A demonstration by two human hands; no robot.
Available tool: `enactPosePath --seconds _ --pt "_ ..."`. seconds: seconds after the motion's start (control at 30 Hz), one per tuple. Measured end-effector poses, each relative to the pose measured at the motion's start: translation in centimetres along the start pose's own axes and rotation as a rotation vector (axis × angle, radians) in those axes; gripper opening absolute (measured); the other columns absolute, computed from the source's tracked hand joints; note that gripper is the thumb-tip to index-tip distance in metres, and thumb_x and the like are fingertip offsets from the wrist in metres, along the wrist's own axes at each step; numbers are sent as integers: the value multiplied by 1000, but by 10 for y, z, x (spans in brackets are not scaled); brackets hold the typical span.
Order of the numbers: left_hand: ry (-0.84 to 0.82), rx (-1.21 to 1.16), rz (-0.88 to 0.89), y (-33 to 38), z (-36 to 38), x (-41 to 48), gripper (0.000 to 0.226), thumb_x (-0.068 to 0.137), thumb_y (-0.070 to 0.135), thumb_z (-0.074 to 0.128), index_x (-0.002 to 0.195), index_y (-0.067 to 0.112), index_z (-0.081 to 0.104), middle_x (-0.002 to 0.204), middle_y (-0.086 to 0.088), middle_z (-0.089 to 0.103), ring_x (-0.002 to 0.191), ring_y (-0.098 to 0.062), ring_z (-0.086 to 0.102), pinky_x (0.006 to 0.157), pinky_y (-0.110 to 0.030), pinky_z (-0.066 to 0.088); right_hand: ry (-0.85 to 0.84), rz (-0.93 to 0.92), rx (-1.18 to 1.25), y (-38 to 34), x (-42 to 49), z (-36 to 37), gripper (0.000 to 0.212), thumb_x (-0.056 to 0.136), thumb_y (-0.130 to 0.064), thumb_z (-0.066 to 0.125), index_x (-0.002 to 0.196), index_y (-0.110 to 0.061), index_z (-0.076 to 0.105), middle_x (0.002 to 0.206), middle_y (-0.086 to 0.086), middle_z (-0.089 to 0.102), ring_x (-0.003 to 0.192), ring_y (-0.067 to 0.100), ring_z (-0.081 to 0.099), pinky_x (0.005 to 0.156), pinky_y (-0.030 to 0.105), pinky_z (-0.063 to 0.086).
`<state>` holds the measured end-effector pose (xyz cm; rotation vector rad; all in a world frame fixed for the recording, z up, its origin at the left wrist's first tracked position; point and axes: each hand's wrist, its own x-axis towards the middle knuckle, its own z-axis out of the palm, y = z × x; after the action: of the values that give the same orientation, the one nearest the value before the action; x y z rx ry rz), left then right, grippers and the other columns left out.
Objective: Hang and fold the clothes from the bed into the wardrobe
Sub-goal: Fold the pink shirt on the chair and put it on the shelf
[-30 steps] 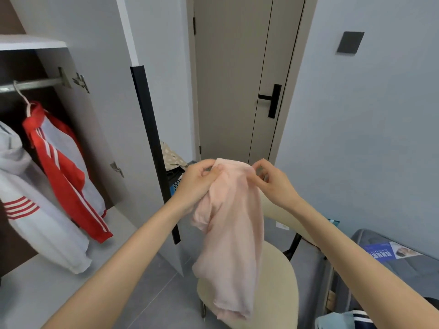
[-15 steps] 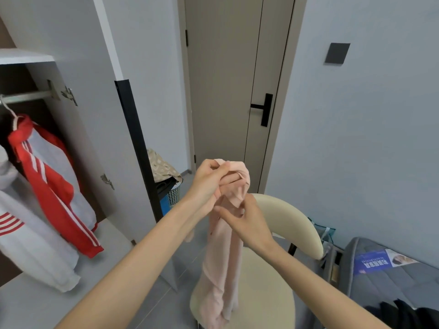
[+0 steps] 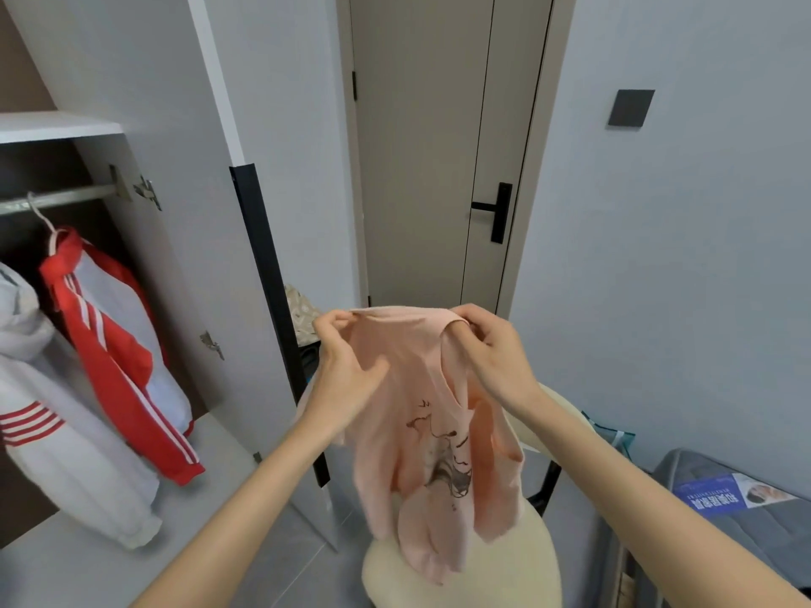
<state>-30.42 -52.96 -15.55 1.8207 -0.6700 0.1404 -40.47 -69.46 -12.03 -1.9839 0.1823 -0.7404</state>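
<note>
- Hands have moved apart vs. 0.5 s earlier. The L hand [image 3: 346, 366] and R hand [image 3: 491, 353] were then bunched at one spot and now sit at opposite ends of the top edge of the pale pink printed T-shirt [image 3: 408, 432].
- The garment was a narrow twisted hank and now opens broad between the hands, dark line-drawing print toward the camera.
- L hand: thumb + forefinger pinch the left end of the top edge; other fingers loosely splayed over the fabric.
- R hand: fingers curled round the right end of the edge, gripping it; fingertips tucked into a fold.
- Location: the T-shirt hangs in mid-air in front of the person, its lower part draping onto the cream round-backed chair [image 3: 504, 581], near the open white wardrobe [image 3: 184, 256] but not in it.
- The metal hanging rail [image 3: 57, 199] carries a red-and-white striped jacket [image 3: 114, 344] and a white hooded top [image 3: 52, 432].
- The grey mattress [image 3: 724, 511] lies at lower right.
- Reading: the shirt looks shaken out & oriented, approx. ready to fold or hang. No hanger is in either hand, so which comes next cannot be told.
</note>
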Motion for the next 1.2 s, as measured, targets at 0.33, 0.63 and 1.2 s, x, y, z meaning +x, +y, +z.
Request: enactPosePath --seconds 0.33,0.63,1.2 --pt "-372 43 149 10 -14 1 12 90 21 64 88 25 53 88 13 59 89 -5 55 77 -17 41 -206 42 -35 -14 2 0 23 98 -15 47 88 -21 68 85 -9 67 80 11 59 74 26 45" --pt "-357 -242 -3 20 -21 -6 18 96 30 54 95 14 62 86 16 62 84 5 58 74 -6 40 -677 376 -175 75 -50 3 34 85 -31 74 115 -18 64 115 -3 64 100 4 58 94 23 47" --pt "125 -51 -69 -13 -144 -23 14 93 21 60 101 11 65 98 0 66 94 -6 60 80 -16 44 -78 308 -58 100 -50 76 34 101 -26 47 69 -17 41 62 -7 41 61 10 37 55 20 32"
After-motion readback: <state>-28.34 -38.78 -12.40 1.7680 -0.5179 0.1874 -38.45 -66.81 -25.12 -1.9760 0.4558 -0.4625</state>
